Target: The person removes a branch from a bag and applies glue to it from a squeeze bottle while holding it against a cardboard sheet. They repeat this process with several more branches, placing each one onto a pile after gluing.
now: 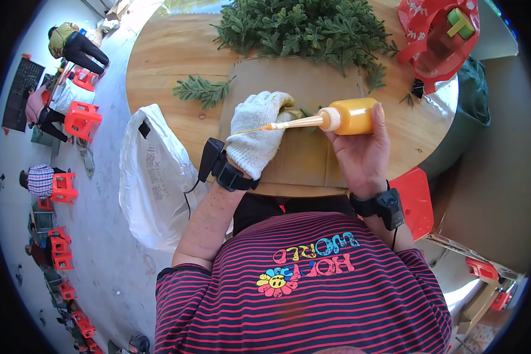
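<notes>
My left hand, in a white knitted glove with yellowish stains at the fingertips, is closed over the cardboard sheet. A little bit of a green sprig shows past its fingers; most of that sprig is hidden. My bare right hand grips a squeeze bottle of yellow-orange liquid, tipped on its side. The bottle's long pale nozzle points left, its orange-smeared tip in front of the glove. A loose artificial fir sprig lies left of the cardboard.
Beyond the cardboard, a pile of fir sprigs covers the far side of the round wooden table. A red bag with a green-lidded bottle sits far right. A white plastic bag hangs at the left edge. People and red stools are further left.
</notes>
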{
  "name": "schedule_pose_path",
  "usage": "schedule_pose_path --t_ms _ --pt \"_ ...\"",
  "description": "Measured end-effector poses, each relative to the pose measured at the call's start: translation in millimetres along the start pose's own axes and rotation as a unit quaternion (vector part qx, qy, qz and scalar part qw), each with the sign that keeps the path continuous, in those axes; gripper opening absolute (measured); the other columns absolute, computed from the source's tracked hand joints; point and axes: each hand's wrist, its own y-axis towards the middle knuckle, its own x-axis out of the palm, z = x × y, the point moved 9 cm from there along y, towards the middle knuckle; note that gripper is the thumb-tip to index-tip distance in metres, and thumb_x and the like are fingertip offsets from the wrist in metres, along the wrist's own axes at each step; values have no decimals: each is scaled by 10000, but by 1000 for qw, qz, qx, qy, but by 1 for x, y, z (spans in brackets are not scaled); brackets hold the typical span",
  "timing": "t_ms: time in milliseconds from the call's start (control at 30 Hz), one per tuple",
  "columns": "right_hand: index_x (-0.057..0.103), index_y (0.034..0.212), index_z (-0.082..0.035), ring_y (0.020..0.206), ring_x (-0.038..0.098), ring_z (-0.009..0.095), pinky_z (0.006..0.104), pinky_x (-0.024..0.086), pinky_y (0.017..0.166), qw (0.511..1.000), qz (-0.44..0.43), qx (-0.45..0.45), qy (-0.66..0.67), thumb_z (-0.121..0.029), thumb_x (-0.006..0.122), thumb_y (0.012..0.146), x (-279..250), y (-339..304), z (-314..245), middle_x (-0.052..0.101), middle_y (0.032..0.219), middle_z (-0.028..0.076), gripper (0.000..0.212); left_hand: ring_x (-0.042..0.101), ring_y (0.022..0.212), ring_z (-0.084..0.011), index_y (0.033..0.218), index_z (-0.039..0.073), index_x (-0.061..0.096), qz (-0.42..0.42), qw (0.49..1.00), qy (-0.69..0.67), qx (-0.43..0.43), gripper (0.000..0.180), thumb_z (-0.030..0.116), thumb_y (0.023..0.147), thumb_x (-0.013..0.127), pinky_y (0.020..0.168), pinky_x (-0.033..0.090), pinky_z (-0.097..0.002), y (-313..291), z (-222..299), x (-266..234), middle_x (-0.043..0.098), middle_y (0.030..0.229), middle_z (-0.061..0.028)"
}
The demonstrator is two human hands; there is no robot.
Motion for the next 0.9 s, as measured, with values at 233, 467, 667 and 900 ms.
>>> schedule_pose_path --t_ms 233,467,667,900 --pt "441 1138 -52 1094 500 306 507 399 962 1000 1 -14 -1 -336 564 890 -5 3 3 512 1120 128 396 593 806 -279 871 74 662 82 996 -20 18 199 62 673 667 729 484 -353 -8 8 -21 630 860 -94" --pt "440 1143 -55 1095 500 310 514 392 970 1000 -4 -21 -7 -342 567 887 -5 2 3 513 1134 135 405 580 827 -279 888 93 676 62 997 -44 6 236 66 653 678 731 477 -359 -4 9 -16 627 865 -87" --pt "439 1148 -51 1105 496 314 524 377 984 1000 -5 -27 -7 -344 568 885 -5 3 1 516 1137 144 414 570 859 -287 914 109 673 41 998 1 47 267 131 651 710 748 471 -376 -3 23 -11 627 889 -85" --pt "463 1148 -47 1107 503 313 506 378 988 998 -11 -63 -11 -326 557 895 -10 -3 -25 531 1143 129 388 556 862 -244 954 153 640 -2 999 40 25 352 266 633 727 744 450 -367 -6 18 4 599 877 -23"
